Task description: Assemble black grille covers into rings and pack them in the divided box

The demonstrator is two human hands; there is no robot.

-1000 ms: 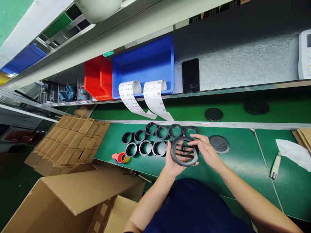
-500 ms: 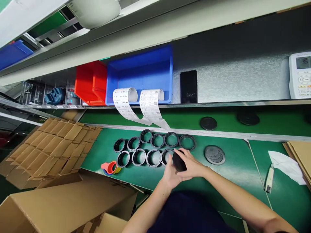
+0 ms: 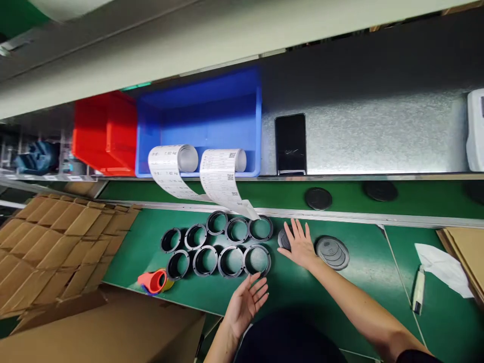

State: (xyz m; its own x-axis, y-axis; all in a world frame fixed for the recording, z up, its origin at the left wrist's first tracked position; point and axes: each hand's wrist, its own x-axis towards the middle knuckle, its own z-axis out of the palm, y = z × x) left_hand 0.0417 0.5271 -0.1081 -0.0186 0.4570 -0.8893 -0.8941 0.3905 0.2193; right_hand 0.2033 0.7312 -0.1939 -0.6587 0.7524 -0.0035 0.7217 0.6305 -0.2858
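My right hand (image 3: 301, 247) lies flat with its fingers spread, partly covering a dark round disc (image 3: 283, 239). Whether a ring sits beneath that disc is hidden. Palm up and empty, my left hand (image 3: 247, 302) is near the front ring at the right end (image 3: 257, 246). Several black rings stand in two rows, among them a back one (image 3: 271, 229) and a front one (image 3: 220, 262). To the right of my right hand is a grey round vent-like piece (image 3: 333, 253) with a layered face.
A blue bin (image 3: 212, 121) with label rolls (image 3: 223, 166), a red bin (image 3: 102, 133) and a phone (image 3: 291, 143) occupy the shelf. Black discs (image 3: 318, 198) lie on the green strip behind. Cardboard dividers (image 3: 60, 242), an orange tape holder (image 3: 152, 281) and a cutter (image 3: 419, 290) flank the rings.
Both hands were together around a black round piece; now they are apart. My right hand is farther back over a disc, where a ring stood open. My left hand is empty. The camera view has shifted.
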